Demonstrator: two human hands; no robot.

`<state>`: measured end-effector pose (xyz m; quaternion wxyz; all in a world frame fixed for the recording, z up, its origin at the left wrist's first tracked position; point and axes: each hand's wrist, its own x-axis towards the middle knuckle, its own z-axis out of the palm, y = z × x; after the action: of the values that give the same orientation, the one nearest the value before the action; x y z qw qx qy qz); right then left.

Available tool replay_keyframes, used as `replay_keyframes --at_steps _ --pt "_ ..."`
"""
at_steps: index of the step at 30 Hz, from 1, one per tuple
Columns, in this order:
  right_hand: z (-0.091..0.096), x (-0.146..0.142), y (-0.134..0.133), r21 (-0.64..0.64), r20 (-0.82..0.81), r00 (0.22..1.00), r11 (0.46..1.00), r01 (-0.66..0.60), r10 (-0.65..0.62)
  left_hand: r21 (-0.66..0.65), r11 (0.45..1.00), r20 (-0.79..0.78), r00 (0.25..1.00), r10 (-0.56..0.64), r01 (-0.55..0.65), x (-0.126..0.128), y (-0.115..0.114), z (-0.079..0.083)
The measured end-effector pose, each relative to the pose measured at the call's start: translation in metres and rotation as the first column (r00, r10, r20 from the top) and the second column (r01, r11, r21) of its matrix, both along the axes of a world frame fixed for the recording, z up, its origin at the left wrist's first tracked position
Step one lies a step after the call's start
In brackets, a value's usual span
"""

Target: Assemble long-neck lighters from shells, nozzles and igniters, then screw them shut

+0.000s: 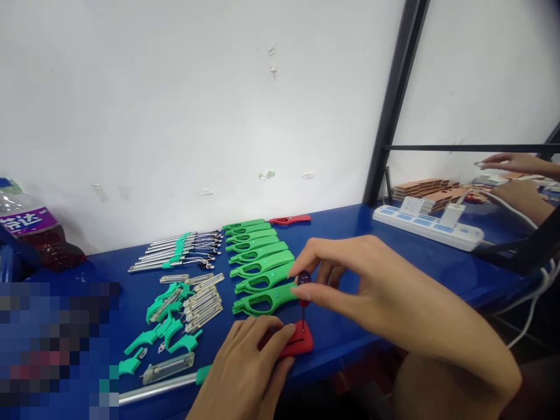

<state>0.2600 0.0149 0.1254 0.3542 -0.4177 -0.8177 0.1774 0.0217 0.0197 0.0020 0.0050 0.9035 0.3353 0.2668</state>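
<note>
My left hand [249, 361] presses a red plastic handle shell [301, 341] flat on the blue table [350, 233], fingers closed over its left part. My right hand [350, 280] pinches a small screwdriver [303, 291] with a dark red grip between thumb and fingertips. The thin shaft stands upright with its tip on the red shell. Just behind lies a row of several green handle shells [258, 265], with one more red handle [291, 220] at the far end.
Metal tubes with green parts [179, 251], clear small tubes [201, 300] and loose green triggers [161, 332] lie to the left. A purple-labelled bottle [30, 227] stands far left. A white power strip [429, 224] lies right, near another person's hands [520, 181] and stacked brown pieces [424, 189].
</note>
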Motion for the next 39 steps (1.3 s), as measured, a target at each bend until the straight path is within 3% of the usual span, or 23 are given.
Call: replay_keyframes --at_steps 4,9,15,21,24,30,34,39 --pt "-0.001 -0.007 0.002 0.048 0.039 0.997 0.997 -0.067 0.065 -0.170 0.985 0.145 0.989 0.014 0.011 0.000 0.001 0.004" --pt "-0.004 -0.008 0.003 0.067 0.045 0.999 0.998 -0.006 0.003 -0.476 0.876 0.433 0.888 0.157 0.078 -0.002 0.006 0.018" --pt "-0.006 0.003 0.005 0.083 0.064 0.998 0.997 0.000 -0.005 -0.554 0.831 0.472 0.841 0.264 0.050 -0.001 0.007 0.028" --pt "0.001 0.000 0.007 0.032 0.002 1.000 0.999 0.012 -0.012 -0.547 0.836 0.459 0.849 0.260 0.041 -0.001 0.008 0.027" --pt "0.003 -0.001 0.008 0.033 0.029 0.996 0.996 0.079 -0.080 -0.507 0.861 0.428 0.875 0.226 0.026 -0.002 0.006 0.020" --pt "-0.002 -0.001 0.010 0.086 0.108 0.982 0.986 0.145 -0.154 -0.238 0.963 0.241 0.953 0.185 -0.127 -0.001 -0.002 0.002" --pt "-0.003 -0.004 0.013 0.099 0.118 0.979 0.983 0.153 -0.164 -0.166 0.984 0.111 0.990 0.085 -0.066 0.002 -0.002 0.001" --pt "-0.005 -0.009 0.017 0.125 0.120 0.968 0.971 0.203 -0.218 -0.129 0.990 0.050 0.996 0.068 -0.061 0.003 0.000 -0.001"
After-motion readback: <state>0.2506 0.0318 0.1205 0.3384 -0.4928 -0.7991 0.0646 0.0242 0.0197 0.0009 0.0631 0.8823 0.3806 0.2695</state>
